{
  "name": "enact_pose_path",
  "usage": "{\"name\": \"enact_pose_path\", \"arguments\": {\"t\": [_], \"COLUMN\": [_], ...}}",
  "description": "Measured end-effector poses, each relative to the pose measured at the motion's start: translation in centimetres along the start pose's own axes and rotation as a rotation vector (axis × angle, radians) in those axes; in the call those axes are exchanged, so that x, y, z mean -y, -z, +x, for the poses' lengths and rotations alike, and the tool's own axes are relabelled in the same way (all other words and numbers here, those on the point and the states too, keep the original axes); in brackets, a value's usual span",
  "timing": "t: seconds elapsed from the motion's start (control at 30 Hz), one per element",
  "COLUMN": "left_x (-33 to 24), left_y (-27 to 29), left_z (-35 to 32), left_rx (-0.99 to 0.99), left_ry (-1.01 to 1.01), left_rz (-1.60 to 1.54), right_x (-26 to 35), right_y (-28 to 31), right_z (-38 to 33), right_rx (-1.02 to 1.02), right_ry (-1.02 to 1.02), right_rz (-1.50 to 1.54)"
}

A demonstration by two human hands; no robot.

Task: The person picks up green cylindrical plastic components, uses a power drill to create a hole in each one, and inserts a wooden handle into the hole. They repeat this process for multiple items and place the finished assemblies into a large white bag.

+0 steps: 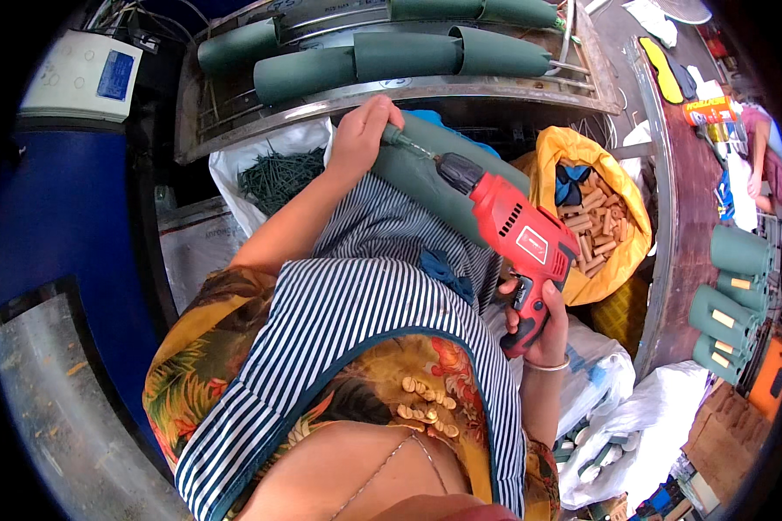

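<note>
Keep the green tube [426, 169] steady across the lap and the red drill [517, 230] in line with its end; this is advisable so the bit does not wander. The tube runs from 10 o'clock to 4 o'clock. Left hand [361, 130]: fingers wrapped around the tube's 10 o'clock end. Right hand [539, 326]: fingers closed on the drill's grip, at 4 o'clock from the tube.

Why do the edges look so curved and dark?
In the head view, a fisheye lens bends straight lines like the metal rack toward a black rim. Daylight is bright and even; the red drill and both hands are sharp, while the far corners blur.
</note>
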State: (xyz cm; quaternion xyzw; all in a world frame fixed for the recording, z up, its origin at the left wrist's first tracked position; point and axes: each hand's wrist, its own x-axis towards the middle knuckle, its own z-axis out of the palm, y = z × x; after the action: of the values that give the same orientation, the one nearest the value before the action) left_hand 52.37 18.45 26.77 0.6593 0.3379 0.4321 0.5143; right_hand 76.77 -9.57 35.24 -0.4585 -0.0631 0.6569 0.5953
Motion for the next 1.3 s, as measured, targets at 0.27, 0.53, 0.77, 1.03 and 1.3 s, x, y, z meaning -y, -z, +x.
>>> {"name": "enact_pose_path", "arguments": {"t": [0.27,0.53,0.77,1.03,1.3], "left_x": [-0.6,-1.2,-1.3,-1.3,-1.1], "left_y": [-0.6,-1.0,-1.1,-1.4,-1.2], "left_z": [-0.1,-0.4,-0.4,-0.6,-0.7], "left_rx": [0.029,0.015,0.018,-0.026,-0.009], "left_ry": [0.013,-0.088,-0.092,-0.102,-0.112], "left_rz": [0.013,0.021,0.018,-0.014,-0.028], "right_x": [0.5,0.6,0.8,1.2,1.5], "right_y": [0.5,0.7,0.4,0.2,0.1], "right_z": [-0.3,-0.4,-0.3,0.1,0.6], "right_rx": [0.030,0.106,0.092,0.092,0.106], "right_ry": [-0.036,-0.202,-0.199,-0.208,-0.237], "right_rz": [-0.002,0.115,0.066,0.044,0.034]}}
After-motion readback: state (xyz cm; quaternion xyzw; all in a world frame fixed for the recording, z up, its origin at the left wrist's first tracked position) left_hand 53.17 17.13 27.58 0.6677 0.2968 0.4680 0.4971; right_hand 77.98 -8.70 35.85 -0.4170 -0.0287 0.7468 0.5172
